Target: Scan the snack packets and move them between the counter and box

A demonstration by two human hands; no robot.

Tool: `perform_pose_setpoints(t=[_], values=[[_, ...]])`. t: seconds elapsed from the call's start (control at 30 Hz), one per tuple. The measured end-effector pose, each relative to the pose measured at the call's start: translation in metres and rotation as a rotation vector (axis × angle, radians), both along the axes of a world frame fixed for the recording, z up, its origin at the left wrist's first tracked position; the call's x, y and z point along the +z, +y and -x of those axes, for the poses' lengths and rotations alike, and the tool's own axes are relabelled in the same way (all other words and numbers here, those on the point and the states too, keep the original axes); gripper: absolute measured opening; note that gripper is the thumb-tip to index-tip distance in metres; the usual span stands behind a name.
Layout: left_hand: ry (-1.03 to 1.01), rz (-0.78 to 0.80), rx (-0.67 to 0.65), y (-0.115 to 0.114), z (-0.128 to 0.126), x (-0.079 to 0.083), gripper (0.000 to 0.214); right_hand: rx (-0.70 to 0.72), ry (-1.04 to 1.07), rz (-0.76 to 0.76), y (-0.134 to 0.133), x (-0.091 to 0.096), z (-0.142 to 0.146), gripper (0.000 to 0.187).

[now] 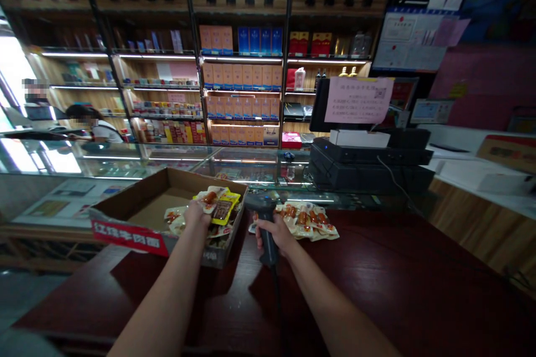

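Note:
My left hand point(197, 218) is over the right side of an open cardboard box point(134, 235). Its fingers close on a clear-and-white snack packet point(210, 197) with a brown piece of food inside. Right beside that is a yellow snack packet point(226, 207); whether my fingers also grip it, I cannot tell. More packets lie beneath in the box. Wrapped round the handle of a dark barcode scanner point(266, 207) is my right hand point(274, 233); the scanner stands upright, its cord running down toward me. Several similar packets point(307, 220) lie on the table just right of the scanner.
The dark red table point(377, 279) meets a glass display counter point(259, 159) at the back. A monitor point(320, 106) with a pink paper sign stands on black equipment point(364, 164) at the back right. Stocked shelves line the wall. Two people are at the far left.

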State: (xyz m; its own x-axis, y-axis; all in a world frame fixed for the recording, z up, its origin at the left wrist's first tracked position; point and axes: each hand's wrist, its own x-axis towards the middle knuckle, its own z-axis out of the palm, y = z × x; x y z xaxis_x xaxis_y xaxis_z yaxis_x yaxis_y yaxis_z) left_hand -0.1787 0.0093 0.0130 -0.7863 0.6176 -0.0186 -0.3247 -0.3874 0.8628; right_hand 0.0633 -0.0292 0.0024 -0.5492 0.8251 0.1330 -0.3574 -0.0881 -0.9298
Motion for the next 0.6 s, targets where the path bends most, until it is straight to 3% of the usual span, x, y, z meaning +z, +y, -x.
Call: perform_pose_setpoints(t=[0.1,0.2,0.33,0.43,0.5,0.6], values=[[-0.082,0.032,0.063,0.004,-0.004,0.000,0.006,0.000,0.002,0.002,-0.001,0.002,-0.002,0.035],[-0.004,0.049,0.183,0.001,-0.014,-0.001,0.012,-0.004,0.000,-0.001,-0.002,0.003,-0.005,0.035],[0.380,0.063,0.421,-0.016,-0.024,0.006,0.033,-0.012,-0.017,0.006,-0.002,-0.001,-0.012,0.036],[0.720,-0.043,0.534,-0.029,-0.041,0.016,0.037,-0.035,-0.012,0.017,0.001,-0.008,-0.022,0.036],[0.824,-0.139,0.452,-0.033,-0.063,0.017,0.035,-0.062,-0.008,0.033,0.004,-0.014,-0.032,0.036],[0.866,-0.198,0.107,-0.028,-0.102,0.000,0.026,-0.114,0.004,0.073,0.010,-0.023,-0.050,0.038]])
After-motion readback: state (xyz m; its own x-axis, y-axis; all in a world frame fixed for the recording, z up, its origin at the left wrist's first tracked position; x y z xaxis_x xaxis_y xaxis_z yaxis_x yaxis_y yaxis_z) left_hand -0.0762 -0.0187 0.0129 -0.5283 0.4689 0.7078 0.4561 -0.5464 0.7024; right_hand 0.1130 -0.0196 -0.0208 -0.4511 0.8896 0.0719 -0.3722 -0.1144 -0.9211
